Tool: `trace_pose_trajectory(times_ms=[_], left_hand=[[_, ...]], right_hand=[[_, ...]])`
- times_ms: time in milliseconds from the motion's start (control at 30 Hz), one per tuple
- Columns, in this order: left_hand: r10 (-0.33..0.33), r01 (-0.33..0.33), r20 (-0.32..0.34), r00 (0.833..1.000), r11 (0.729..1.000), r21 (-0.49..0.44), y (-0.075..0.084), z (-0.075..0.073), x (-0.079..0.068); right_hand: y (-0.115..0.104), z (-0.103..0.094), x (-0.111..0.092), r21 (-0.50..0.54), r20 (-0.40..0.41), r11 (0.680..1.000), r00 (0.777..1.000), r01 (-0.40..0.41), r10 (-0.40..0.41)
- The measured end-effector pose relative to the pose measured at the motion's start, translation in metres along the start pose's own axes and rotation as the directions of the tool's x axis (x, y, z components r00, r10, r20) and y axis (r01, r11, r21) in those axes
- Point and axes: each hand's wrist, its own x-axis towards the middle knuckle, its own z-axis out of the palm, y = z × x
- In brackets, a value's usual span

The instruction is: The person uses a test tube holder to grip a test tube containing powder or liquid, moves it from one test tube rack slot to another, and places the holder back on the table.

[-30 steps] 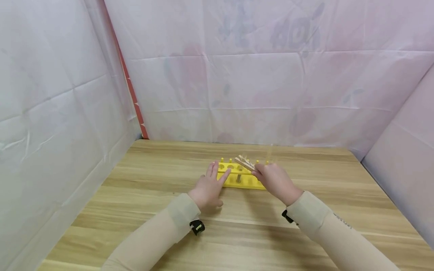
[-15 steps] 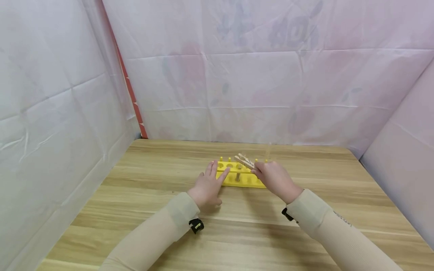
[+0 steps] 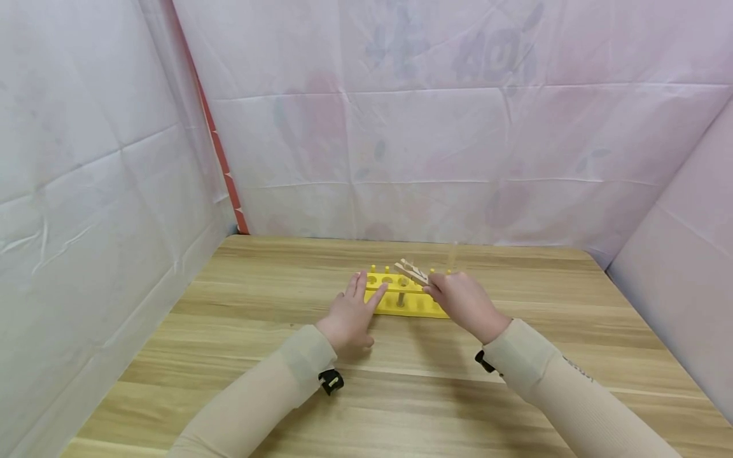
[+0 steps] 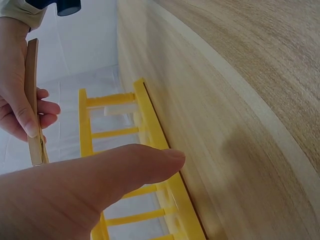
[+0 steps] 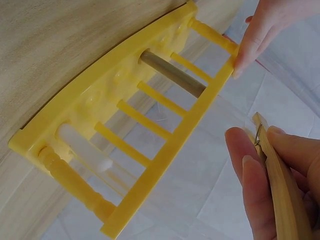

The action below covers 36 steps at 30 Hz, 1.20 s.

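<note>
While the left hand point(image 3: 349, 315) rests flat-fingered steadying the yellow rack point(image 3: 409, 306), the right hand point(image 3: 465, 305), pinching the wooden clamp point(image 3: 413, 272), should keep it level.

Wooden clamp point(image 5: 280, 190) cut by frame edge in rt wrist view; glass tube point(image 3: 453, 259) faint, blurred.

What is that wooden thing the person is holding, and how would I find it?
Start at the light wooden table and find the yellow plastic rack in its middle. Just above the rack, the right hand pinches a pale wooden clothespin-like clamp. It is the only bare-wood, flat, two-strip piece there, unlike the yellow pegs around it.
</note>
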Motion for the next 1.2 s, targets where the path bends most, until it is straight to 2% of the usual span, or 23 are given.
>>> trace_pose_trajectory(times_ms=[400, 1200], left_hand=[[-0.003, 0.003, 0.0, 1.0, 1.0, -0.018, -0.0003, 0.0007, -0.0003], [0.005, -0.005, -0.017, 1.0, 1.0, 0.009, 0.0, 0.0021, 0.0001]], right_hand=[[-0.0004, -0.0003, 0.0, 0.001, -0.005, 1.0, 1.0, 0.025, -0.025], [-0.0004, -0.0073, 0.0012, 0.009, -0.001, 1.0, 1.0, 0.027, -0.026]])
